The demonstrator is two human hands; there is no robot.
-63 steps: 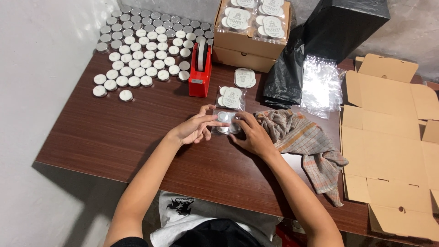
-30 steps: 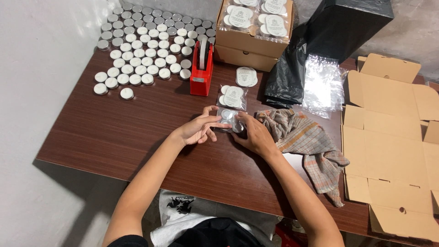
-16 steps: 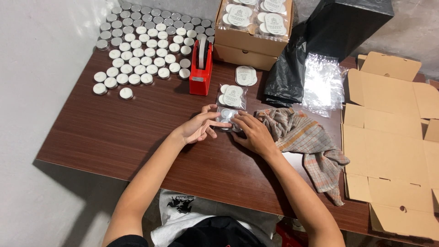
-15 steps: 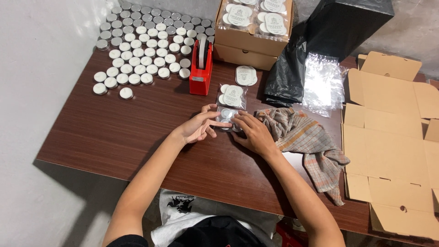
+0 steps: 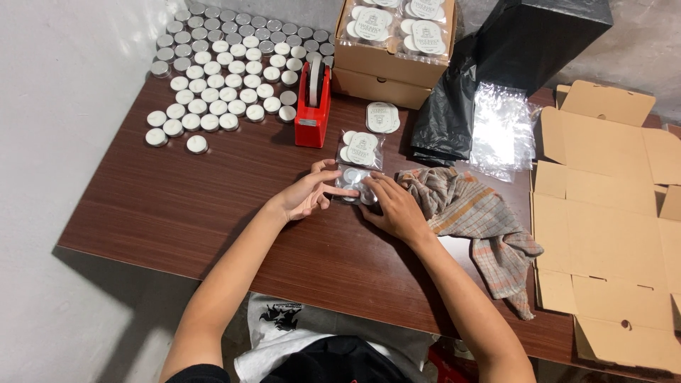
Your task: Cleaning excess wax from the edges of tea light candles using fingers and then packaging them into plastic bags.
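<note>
Clear plastic wrapped the small packet of tealight candles that lay flat on the dark wooden table, between both hands. The left hand rested with its fingers stretched out and loosely spread, fingertips pressing on the packet's left edge. The right hand lay on the packet's right side, fingers extended and pressing down, not curled around it. Just beyond the packet sat a finished packet with a round white label, and another labelled packet lay farther back. A red tape dispenser stood to the left of those, beside rows of loose tealights. A striped cloth was bunched just beside the right hand. A cardboard box holding labelled packets stood at the table's far edge, with flattened cardboard on the right.
</note>
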